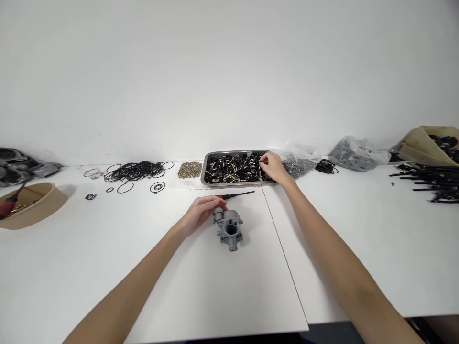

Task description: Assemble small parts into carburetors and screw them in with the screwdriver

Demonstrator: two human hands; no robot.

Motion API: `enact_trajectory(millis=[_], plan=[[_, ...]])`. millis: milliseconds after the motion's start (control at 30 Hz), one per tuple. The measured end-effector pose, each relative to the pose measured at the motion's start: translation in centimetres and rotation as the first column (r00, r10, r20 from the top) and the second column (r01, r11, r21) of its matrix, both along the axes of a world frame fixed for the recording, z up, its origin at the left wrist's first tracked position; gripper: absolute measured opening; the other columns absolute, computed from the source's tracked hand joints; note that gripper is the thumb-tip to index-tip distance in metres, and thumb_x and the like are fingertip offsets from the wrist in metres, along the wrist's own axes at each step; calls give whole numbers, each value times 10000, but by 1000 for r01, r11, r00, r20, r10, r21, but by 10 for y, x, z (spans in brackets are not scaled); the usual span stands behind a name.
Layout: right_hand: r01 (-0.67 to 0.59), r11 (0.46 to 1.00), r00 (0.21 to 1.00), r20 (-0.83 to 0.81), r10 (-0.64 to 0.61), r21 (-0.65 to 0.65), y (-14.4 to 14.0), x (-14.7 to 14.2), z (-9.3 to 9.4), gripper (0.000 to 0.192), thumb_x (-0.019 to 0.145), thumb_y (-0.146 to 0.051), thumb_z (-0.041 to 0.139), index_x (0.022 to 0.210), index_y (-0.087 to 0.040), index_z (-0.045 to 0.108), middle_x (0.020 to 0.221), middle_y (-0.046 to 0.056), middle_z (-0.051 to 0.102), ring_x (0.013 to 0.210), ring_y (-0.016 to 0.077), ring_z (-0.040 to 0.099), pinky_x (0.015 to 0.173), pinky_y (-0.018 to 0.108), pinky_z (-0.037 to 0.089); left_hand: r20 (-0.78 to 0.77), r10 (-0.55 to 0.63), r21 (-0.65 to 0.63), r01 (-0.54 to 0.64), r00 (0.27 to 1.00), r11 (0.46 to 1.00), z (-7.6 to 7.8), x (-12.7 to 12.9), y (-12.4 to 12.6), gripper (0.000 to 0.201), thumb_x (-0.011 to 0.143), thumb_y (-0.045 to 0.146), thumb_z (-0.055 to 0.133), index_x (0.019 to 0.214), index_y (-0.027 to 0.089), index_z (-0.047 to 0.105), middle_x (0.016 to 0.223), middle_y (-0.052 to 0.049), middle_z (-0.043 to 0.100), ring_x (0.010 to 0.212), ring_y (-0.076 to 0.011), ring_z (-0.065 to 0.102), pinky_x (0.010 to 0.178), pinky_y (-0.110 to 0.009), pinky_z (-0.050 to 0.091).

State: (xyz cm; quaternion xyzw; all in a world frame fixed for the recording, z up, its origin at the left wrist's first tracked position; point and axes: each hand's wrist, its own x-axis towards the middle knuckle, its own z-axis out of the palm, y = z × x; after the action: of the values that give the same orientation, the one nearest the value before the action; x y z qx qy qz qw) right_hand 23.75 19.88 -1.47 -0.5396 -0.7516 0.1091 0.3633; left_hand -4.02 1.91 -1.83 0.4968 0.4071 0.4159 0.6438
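Note:
A grey metal carburetor (230, 230) sits on the white table with its round bore facing me. My left hand (201, 213) is curled round its rear left side, the fingertips partly hidden behind the body. Just behind lies a screwdriver (234, 195) with a red and black handle, its shaft pointing right. My right hand (273, 167) is over the right part of a metal tray (204, 174) full of small black and metal parts. Its thumb and fingertips are pinched together; whatever is between them is too small to make out.
Left of the tray lie small brass parts (190, 170) and black O-rings (136, 171). A beige bowl (46, 203) stands far left. Clear plastic bags (358, 154), black tube-like parts (435, 179) and a beige bin (418, 143) are on the right. A seam crosses the tabletop.

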Motion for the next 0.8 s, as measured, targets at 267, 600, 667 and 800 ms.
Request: enact_trajectory(millis=[267, 600, 667, 800], plan=[[-15, 1000, 991, -133, 14, -3, -6, 3, 12, 37, 779, -186, 559, 745, -178, 572, 869, 66, 628, 849, 204, 568, 834, 370, 452, -16, -3, 4, 3, 1000, 1000, 2, 0, -1, 275, 832, 353, 623, 933, 118, 722, 938, -119, 701, 902, -207, 607, 778, -302, 420], [-336, 940, 886, -358, 296, -54, -52, -28, 73, 153, 805, -296, 638, 875, -160, 652, 850, 67, 668, 757, 164, 604, 718, 312, 491, -4, 100, 52, -99, 995, 994, 4, 0, -1, 316, 772, 326, 718, 1030, 148, 674, 880, -97, 717, 868, -200, 635, 798, -316, 442], [-521, 841, 817, -373, 440, -148, -68, -47, 77, 158, 806, -294, 643, 885, -158, 653, 817, 54, 676, 699, 144, 607, 686, 298, 495, 12, 132, 69, -133, 991, 989, 5, -1, -1, 402, 750, 320, 742, 1110, 171, 643, 941, -96, 717, 872, -205, 645, 822, -340, 455], [-708, 667, 701, -354, 619, -234, -88, -81, 68, 76, 787, -212, 625, 831, -151, 635, 728, 18, 663, 625, 120, 604, 632, 262, 484, 23, 161, 90, -162, 987, 983, 6, -3, 0, 527, 749, 337, 745, 1230, 201, 579, 1062, -109, 699, 822, -194, 658, 804, -353, 474]])
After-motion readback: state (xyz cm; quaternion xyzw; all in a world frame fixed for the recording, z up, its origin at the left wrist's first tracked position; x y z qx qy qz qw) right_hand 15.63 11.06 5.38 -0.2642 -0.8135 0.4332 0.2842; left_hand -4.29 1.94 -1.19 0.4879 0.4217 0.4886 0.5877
